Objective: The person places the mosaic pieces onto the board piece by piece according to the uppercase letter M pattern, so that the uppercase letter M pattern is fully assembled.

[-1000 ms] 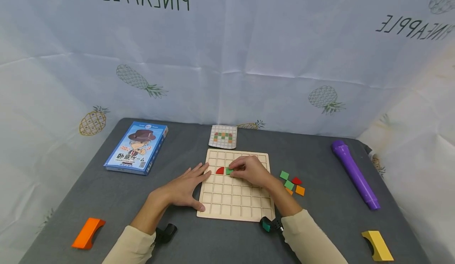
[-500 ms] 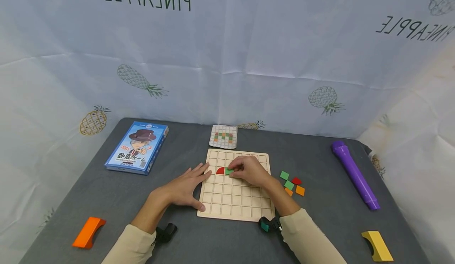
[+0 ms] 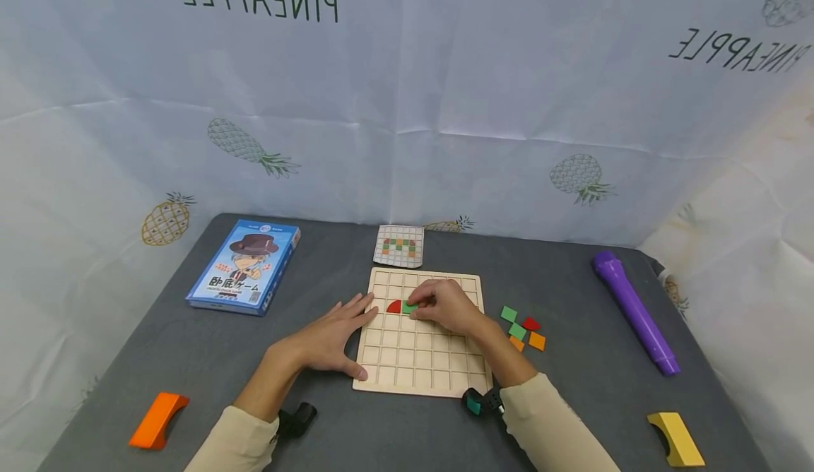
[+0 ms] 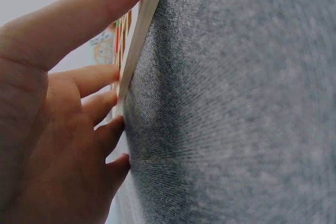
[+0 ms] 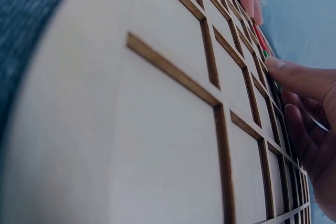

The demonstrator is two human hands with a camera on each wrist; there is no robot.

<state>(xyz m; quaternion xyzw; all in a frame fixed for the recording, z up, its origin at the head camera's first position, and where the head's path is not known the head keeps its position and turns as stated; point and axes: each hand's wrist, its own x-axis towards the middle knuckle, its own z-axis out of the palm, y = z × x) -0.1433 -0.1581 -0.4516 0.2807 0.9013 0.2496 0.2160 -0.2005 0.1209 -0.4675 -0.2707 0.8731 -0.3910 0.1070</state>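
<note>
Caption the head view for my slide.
Right hand holds a green tile beside a red piece on a gridded board; left hand rests on its edge.

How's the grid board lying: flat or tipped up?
Flat: head view shows the grid board level on the table, left hand resting at its edge.

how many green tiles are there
3: one green tile on the wooden grid board, held by the right hand; two loose green tiles right of the board. That hand may hide others.
</note>
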